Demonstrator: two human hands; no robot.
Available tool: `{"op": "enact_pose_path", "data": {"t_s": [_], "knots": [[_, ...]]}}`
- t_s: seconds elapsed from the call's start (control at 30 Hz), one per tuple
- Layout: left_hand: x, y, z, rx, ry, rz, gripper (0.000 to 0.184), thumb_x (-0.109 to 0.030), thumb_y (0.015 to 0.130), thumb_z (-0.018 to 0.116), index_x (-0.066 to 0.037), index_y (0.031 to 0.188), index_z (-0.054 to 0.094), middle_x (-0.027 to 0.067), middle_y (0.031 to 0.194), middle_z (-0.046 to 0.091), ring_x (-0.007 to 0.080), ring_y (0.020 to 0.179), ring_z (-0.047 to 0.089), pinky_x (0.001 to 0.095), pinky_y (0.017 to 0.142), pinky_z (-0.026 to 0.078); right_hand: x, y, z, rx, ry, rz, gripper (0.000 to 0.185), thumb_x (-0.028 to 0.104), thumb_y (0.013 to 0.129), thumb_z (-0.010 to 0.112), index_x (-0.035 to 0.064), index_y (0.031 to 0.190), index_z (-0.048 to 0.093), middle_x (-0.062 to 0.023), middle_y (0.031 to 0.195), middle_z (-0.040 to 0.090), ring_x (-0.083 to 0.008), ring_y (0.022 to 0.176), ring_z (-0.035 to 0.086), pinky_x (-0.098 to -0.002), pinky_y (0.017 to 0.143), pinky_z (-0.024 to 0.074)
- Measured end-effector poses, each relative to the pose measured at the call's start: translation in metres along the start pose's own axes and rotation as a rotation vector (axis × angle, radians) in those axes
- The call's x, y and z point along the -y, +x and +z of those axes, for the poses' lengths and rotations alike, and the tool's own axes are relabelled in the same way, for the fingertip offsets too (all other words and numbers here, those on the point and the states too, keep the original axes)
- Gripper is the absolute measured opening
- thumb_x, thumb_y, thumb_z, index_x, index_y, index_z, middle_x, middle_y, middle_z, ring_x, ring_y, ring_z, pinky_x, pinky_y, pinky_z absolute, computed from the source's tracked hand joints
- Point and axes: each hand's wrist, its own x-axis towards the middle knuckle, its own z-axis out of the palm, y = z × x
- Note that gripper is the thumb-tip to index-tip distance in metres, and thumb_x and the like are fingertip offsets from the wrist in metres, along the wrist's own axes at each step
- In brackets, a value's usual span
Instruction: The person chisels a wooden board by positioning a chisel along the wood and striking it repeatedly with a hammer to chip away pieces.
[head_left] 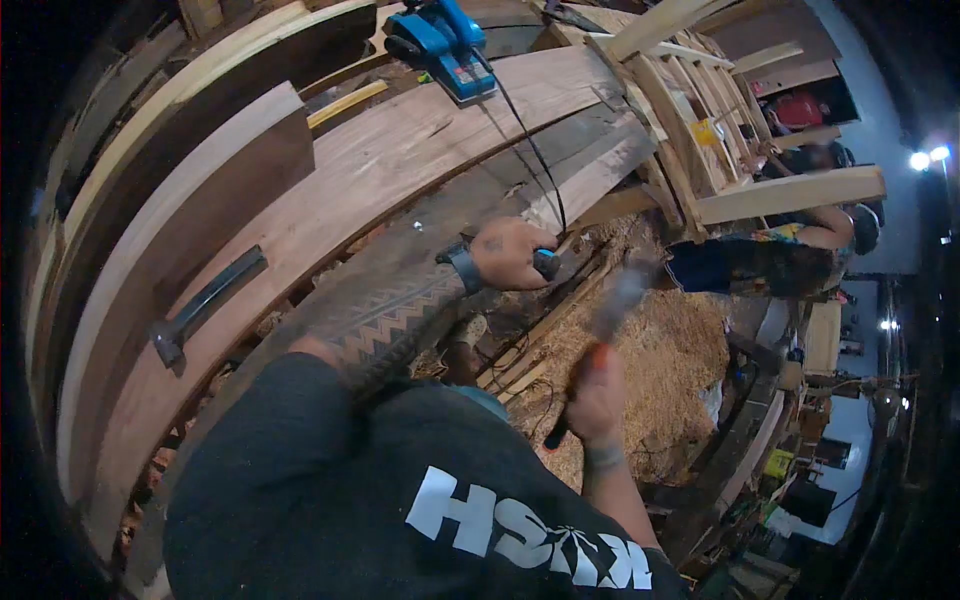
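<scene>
The tool (600, 353) is gripped by its handle (557, 433) in the right hand (597, 407), likely for safety, and a small thing (546, 263) by the left hand (510, 255).

a woodworking workshop: wood shavings (675, 355), wooden boards (400, 150), a blue power tool (455, 58).

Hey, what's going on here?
A person's right hand grips an orange-and-black-handled tool, its far end blurred. The left hand holds a small black-and-blue object. A blue corded power tool and a dark hammer lie on a long wooden board. Another person is near a slatted wooden frame.
</scene>
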Motion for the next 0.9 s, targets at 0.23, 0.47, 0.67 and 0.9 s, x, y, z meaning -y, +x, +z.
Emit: {"op": "enact_pose_path", "data": {"t_s": [0.23,0.47,0.67,0.9], "knots": [[0.004,-0.001,-0.001,0.032,-0.087,-0.008,0.029,-0.031,0.069,0.077,-0.008,0.078,0.061,0.0163,0.071,0.060,0.0397,0.069,0.060,0.0455,0.060,0.046,-0.026,0.007,-0.002,0.064,-0.142,-0.258,0.011,0.008,0.091,0.054,0.0049,0.100,0.059,-0.0126,0.084,0.059,-0.0219,0.077,0.059,-0.0323,0.070,0.0499],[-0.004,0.003,-0.027,0.012,-0.205,-0.132,0.028,-0.026,0.071,0.078,-0.006,0.077,0.059,0.0153,0.068,0.056,0.0374,0.063,0.056,0.0429,0.059,0.045,-0.014,0.007,-0.006,-0.076,0.212,-0.061,0.023,0.029,0.104,0.051,0.0066,0.108,0.049,-0.0065,0.080,0.051,-0.0172,0.064,0.052,-0.0322,0.053,0.0466],[0.001,0.008,-0.019,-0.067,-0.059,-0.032,0.025,-0.028,0.074,0.074,-0.006,0.080,0.064,0.0164,0.070,0.061,0.0352,0.064,0.061,0.0425,0.061,0.048,0.024,0.023,-0.029,-0.209,0.252,-0.503,0.028,0.037,0.103,0.054,0.0093,0.105,0.051,-0.0061,0.079,0.054,-0.0202,0.065,0.054,-0.0342,0.054,0.0456],[-0.001,0.011,-0.031,-0.020,-0.085,-0.100,0.025,-0.022,0.074,0.077,-0.004,0.078,0.059,0.0175,0.067,0.053,0.0372,0.061,0.055,0.0418,0.059,0.044,-0.011,0.033,0.015,0.058,-0.212,-0.164,0.034,0.037,0.099,0.059,0.0034,0.097,0.053,-0.0216,0.082,0.061,-0.0433,0.077,0.062,-0.0454,0.066,0.0529]]}}
